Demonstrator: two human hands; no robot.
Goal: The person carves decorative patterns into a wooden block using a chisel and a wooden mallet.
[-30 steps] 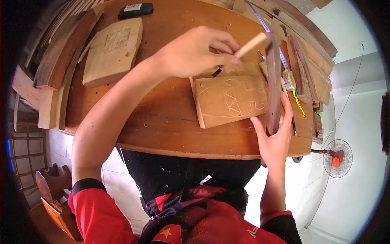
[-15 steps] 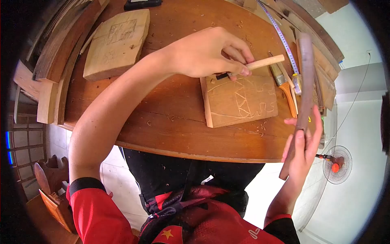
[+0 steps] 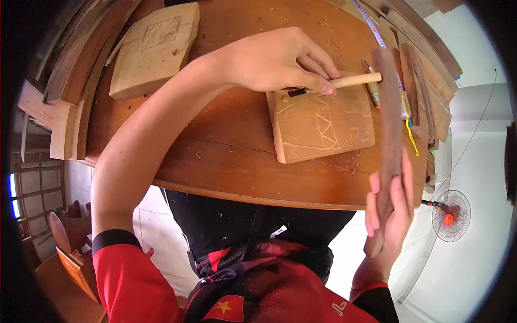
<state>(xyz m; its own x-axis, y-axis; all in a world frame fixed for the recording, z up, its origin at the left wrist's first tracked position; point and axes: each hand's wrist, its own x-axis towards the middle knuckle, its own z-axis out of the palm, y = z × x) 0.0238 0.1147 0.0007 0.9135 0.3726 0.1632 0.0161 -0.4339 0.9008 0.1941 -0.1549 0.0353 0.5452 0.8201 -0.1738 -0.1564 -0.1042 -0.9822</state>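
Note:
My left hand (image 3: pixel 288 62) pinches a carving chisel (image 3: pixel 356 80) by its pale wooden handle, held nearly level, its dark metal end to the left. Below it lies a wooden board (image 3: pixel 301 126) with grooved lines: a zigzag band and curved outlines. The metal end overlaps the board's far left corner. Around the lower part of a long dark wooden stick (image 3: pixel 390 124), the fingers of my right hand (image 3: pixel 397 210) are wrapped. The stick stands roughly upright in view, its upper part right at the butt of the chisel handle.
Another marked wooden block (image 3: pixel 153 54) rests at the table's far left. Planks (image 3: pixel 81 70) are stacked on the left, more wood (image 3: pixel 425 81) on the right. A tape measure (image 3: pixel 405 105) and a brush (image 3: pixel 374 91) lie behind the stick. Wood shavings dot the table (image 3: pixel 231 177).
The stick has swung left and its upper part now reaches the chisel's butt end. My left hand keeps the chisel in almost the same place. The view has shifted slightly.

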